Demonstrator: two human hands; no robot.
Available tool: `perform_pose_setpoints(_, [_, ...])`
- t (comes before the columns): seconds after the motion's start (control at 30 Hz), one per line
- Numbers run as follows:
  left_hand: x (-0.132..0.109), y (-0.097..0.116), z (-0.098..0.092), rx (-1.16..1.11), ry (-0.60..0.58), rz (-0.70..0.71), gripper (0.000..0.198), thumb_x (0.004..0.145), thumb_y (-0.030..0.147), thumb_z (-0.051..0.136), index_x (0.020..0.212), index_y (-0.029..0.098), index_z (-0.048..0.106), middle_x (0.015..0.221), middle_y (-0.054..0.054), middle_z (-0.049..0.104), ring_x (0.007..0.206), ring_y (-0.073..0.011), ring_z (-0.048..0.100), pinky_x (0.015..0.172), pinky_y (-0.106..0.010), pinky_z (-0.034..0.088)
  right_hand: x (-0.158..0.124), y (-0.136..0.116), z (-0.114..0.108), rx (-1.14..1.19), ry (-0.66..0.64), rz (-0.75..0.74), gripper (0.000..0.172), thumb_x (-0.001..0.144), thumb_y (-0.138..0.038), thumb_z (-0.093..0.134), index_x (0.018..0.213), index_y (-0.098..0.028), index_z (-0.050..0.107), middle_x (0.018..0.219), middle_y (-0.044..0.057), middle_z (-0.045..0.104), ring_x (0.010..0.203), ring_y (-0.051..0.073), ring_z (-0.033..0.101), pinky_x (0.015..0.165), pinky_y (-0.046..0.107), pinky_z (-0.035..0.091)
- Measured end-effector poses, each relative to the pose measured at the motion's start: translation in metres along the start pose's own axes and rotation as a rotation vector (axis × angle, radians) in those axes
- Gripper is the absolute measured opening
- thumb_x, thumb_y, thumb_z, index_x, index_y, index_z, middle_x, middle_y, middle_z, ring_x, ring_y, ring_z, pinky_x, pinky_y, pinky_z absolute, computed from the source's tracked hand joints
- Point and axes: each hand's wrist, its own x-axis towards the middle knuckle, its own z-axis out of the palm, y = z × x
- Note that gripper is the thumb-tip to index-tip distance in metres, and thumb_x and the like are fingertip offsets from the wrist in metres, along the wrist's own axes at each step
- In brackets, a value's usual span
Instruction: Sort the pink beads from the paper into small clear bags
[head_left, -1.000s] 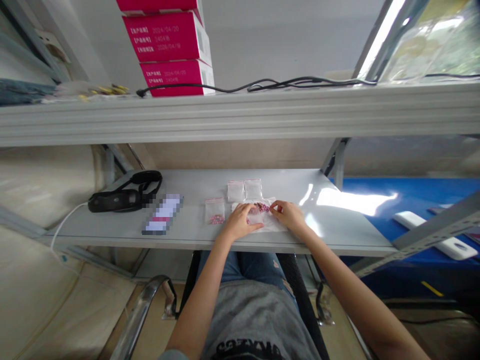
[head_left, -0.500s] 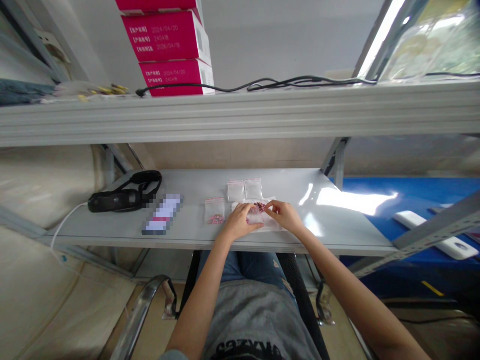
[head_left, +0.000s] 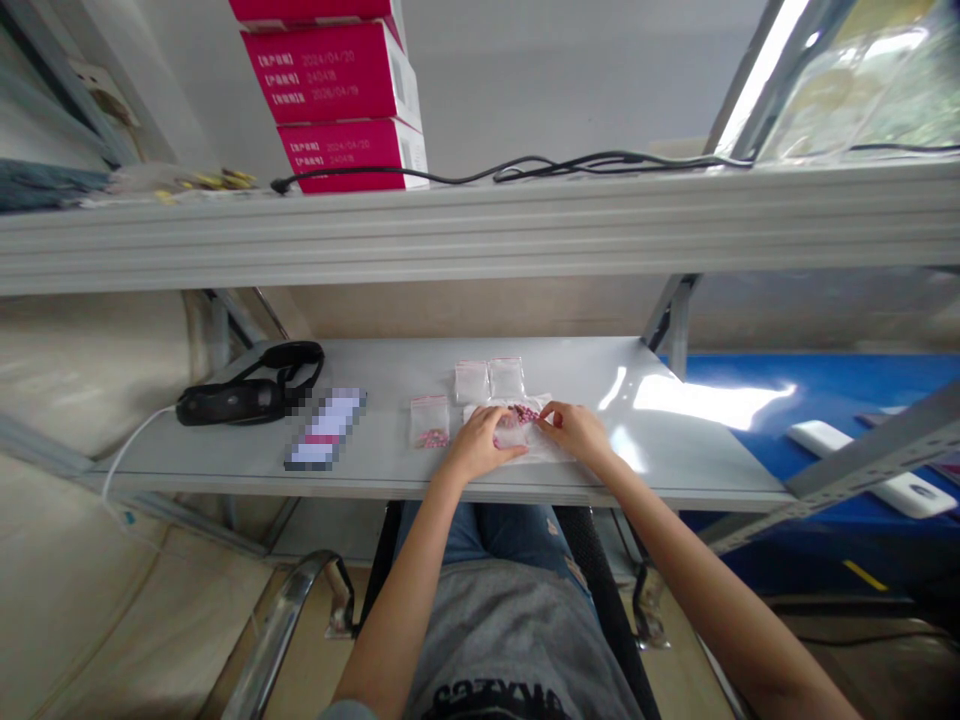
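Note:
Small dark-red and pink beads (head_left: 523, 413) lie in a short row between my hands, over clear plastic (head_left: 556, 452) on the grey table. At the right end of the row, my right hand (head_left: 576, 430) pinches with thumb and index finger at the beads. My left hand (head_left: 478, 443) rests on the plastic at the other end, its thumb and fingers curved apart and the fingertips touching the beads. Left of it lies a small zip bag (head_left: 430, 421) with pink beads inside. Behind the hands are two pale zip bags, a left one (head_left: 472, 382) and a right one (head_left: 507, 379).
A phone (head_left: 326, 428) with a blurred screen and a black strapped headset (head_left: 247, 395) lie on the left of the table (head_left: 390, 365). Overhead, a shelf (head_left: 480, 230) carries magenta boxes (head_left: 322, 75) and a black cable (head_left: 600, 160). A white device (head_left: 874, 470) lies at right.
My right hand has shifted slightly right, and more of the bead row shows between the hands. My left hand has barely moved.

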Motion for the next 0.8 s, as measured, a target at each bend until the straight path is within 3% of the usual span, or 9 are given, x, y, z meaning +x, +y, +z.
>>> perform_pose_setpoints(0.4, [0.000,-0.001,0.001,0.015,0.009,0.018,0.044,0.068,0.040,0.069,0.105,0.022,0.052,0.108,-0.005,0.057,0.104,-0.0215,0.051,0.092,-0.036,0.042,0.000,0.000,0.001,0.026,0.007,-0.037,0.022,0.076,-0.030,0.051,0.089,-0.023,0.067,0.075,0.003,0.069,0.062,0.016,0.059,0.054,0.023,0.033])
perform_pose_setpoints(0.8, [0.000,-0.005,0.002,0.003,0.011,0.032,0.046,0.068,0.037,0.070,0.108,0.022,0.051,0.109,-0.005,0.057,0.104,-0.0219,0.052,0.091,-0.036,0.042,-0.004,-0.017,-0.002,0.341,-0.030,-0.173,0.026,0.078,-0.037,0.051,0.086,-0.020,0.069,0.068,0.003,0.066,0.054,0.013,0.053,0.051,0.022,0.034])
